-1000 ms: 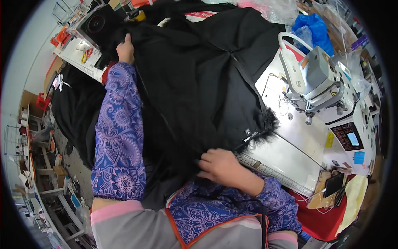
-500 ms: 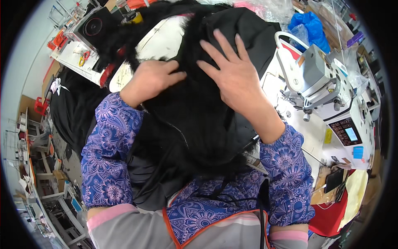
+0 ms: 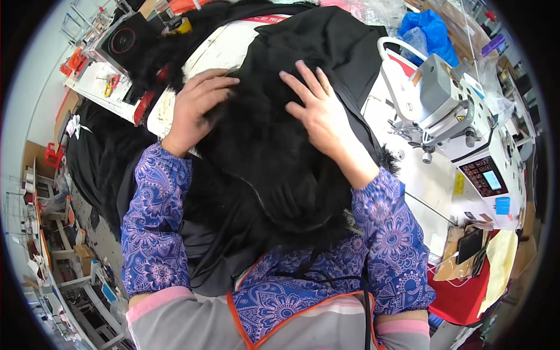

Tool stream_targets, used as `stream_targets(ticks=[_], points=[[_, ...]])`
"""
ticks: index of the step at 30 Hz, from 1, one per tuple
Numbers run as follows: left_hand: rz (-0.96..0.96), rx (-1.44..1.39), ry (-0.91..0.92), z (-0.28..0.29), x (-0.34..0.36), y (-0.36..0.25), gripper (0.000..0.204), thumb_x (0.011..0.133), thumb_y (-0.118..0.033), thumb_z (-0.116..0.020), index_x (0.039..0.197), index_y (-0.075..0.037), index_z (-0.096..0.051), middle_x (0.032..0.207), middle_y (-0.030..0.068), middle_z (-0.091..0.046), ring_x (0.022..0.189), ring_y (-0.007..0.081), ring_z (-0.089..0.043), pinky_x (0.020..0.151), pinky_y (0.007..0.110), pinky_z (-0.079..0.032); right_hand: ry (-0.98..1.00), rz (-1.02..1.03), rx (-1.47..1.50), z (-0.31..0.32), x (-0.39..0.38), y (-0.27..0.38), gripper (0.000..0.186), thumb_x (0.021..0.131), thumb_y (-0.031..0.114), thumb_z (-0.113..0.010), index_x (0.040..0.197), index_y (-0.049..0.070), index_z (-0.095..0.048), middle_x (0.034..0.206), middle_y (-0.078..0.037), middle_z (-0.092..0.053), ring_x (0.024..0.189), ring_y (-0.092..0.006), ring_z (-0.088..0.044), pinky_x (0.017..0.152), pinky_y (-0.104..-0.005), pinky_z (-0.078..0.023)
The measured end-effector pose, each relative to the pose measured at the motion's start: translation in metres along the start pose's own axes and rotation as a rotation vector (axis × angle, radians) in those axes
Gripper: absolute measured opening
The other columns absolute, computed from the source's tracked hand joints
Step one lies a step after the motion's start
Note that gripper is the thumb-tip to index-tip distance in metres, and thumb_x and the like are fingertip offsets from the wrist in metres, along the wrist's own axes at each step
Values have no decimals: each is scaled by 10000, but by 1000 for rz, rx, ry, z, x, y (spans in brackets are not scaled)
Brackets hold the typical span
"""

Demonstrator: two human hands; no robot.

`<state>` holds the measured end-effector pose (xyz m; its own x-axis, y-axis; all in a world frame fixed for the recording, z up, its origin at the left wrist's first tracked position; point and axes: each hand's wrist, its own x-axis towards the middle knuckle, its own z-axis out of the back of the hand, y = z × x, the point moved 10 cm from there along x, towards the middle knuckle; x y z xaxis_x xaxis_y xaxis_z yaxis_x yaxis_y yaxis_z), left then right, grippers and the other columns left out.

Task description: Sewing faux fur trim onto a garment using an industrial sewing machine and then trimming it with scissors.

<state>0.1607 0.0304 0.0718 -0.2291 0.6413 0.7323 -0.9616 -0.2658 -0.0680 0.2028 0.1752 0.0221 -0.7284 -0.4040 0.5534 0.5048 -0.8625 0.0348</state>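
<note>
A black garment or cloth piece with fur [image 3: 262, 157] lies heaped over the white table in front of me. A thin pale line curves along its lower part. My left hand [image 3: 197, 109] rests at the left edge of the fur, fingers stretched to the right and slightly bent, thumb lower down; it looks open. My right hand [image 3: 321, 116] lies open on the fur's upper right, fingers spread and pointing up and left. Smooth black fabric [image 3: 326, 35] spreads beyond both hands to the far side. Folds of dark cloth hang toward my lap.
A sewing-type machine [image 3: 431, 93] with a keypad and small screen stands at the right. Behind it sits a blue plastic bag [image 3: 429, 35]. At the far left are a black speaker [image 3: 122, 41] and yellow-handled scissors [image 3: 111, 86]. Red cloth [image 3: 464, 297] hangs at the lower right.
My left hand has moved up and left, its fingers straighter. My right hand has shifted slightly down, its fingers less spread. The fur now lies broader, and the black fabric has shifted left.
</note>
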Motion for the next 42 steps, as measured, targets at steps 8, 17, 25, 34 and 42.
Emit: stream_targets(ticks=[8, 17, 25, 34, 42], points=[[1173, -1069, -198, -45, -101, 131, 363, 839, -212, -679, 1059, 54, -567, 986, 94, -629, 851, 149, -610, 756, 269, -505, -158, -925, 1401, -65, -34, -92, 249, 867, 196, -635, 1026, 5, -626, 925, -16, -646, 823, -78, -579, 744, -230, -465], [1207, -820, -243, -26, -110, 157, 372, 804, -248, -718, 992, 52, -606, 893, 88, -654, 745, 140, -621, 684, 250, -507, -106, -928, 973, -56, -44, -111, 352, 844, 307, -653, 973, -21, -655, 839, -57, -662, 745, -97, -578, 717, -224, -455], [1195, -875, -187, -48, -94, 150, 433, 789, -271, -733, 1025, 66, -596, 919, 91, -647, 777, 139, -613, 707, 247, -494, -120, -997, 983, -61, -65, -128, 467, 806, 401, -657, 962, -40, -649, 761, -127, -656, 741, -158, -614, 731, -264, -462], [996, -42, -61, 4, -88, 168, 503, 768, -280, -735, 1145, 0, -555, 1070, 117, -614, 973, 214, -588, 855, 288, -452, -145, -105, 131, -2, -19, -36, 255, 689, 120, -698, 893, 4, -597, 981, -120, -605, 1058, -306, -520, 901, -408, -407], [184, -335, 430, -76, 29, -1, 421, 695, -264, -769, 980, 3, -612, 877, 155, -612, 841, 288, -588, 814, 344, -466, 73, -308, 379, 0, 14, -14, 237, 732, 186, -678, 910, 55, -594, 805, -138, -614, 793, -306, -591, 728, -350, -469]])
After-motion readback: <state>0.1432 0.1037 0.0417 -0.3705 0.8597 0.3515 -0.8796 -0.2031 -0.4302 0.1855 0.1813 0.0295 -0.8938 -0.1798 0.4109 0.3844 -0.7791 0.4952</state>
